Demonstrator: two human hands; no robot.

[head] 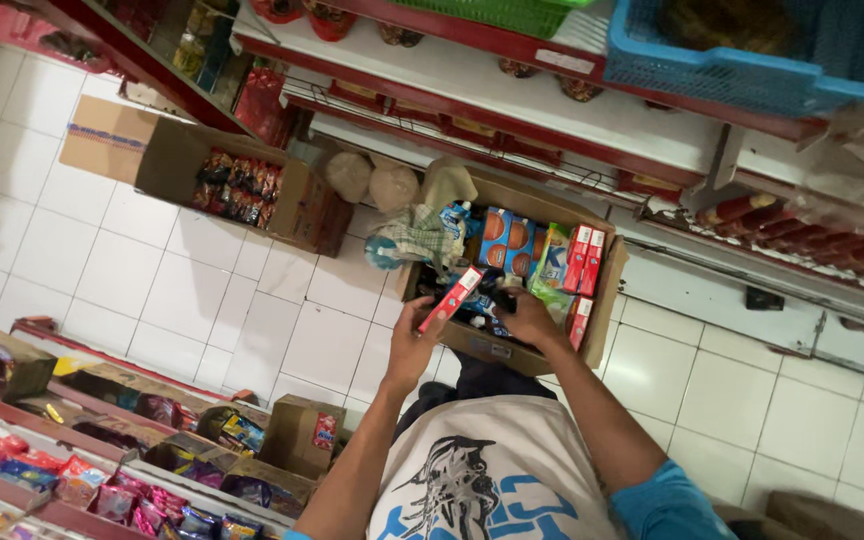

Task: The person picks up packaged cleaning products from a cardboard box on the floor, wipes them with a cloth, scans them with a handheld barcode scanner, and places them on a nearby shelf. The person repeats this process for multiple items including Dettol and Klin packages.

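Fingers of my left hand clamp a red carton; right hand digs in the cardboard box, grip unclear. Loose pinch risks dropping it.

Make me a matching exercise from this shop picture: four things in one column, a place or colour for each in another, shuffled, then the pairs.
Things:
1. left hand
2. right hand
3. plastic basket
4. open carton of dark snack packets

Places or colours:
A. blue, up on the shelf
B. holds a long red box
C. on the white floor tiles, left of the aisle
D. reaching into the cardboard box of goods

Pairs: 1-B, 2-D, 3-A, 4-C
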